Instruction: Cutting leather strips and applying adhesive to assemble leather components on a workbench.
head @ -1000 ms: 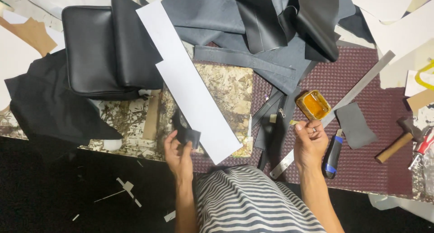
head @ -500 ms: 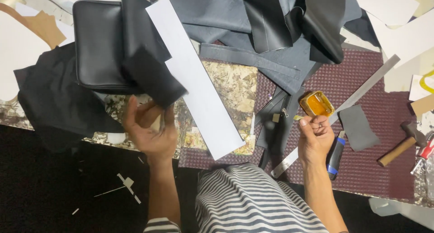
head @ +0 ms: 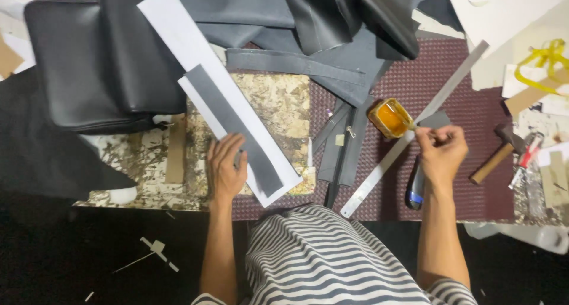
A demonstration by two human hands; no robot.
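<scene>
My left hand (head: 226,167) lies flat, fingers spread, pressing on a long dark grey strip (head: 234,124). The strip rests lengthwise on a long white paper strip (head: 184,50) that runs diagonally over a mottled stone slab (head: 284,103). My right hand (head: 441,153) is pinched on a thin brush handle whose tip dips into a small open tin of amber glue (head: 389,118). A steel ruler (head: 415,130) lies diagonally beneath that hand.
A black leather bag (head: 89,68) sits at the upper left. Grey and black leather pieces (head: 332,21) are piled at the top. A hammer (head: 498,154), a blue-tipped tool (head: 414,189) and paper scraps lie at the right on a maroon textured mat (head: 462,74).
My left hand brought the dark strip from the left and laid it flat on the white paper. My right hand stayed by the glue tin with the brush.
</scene>
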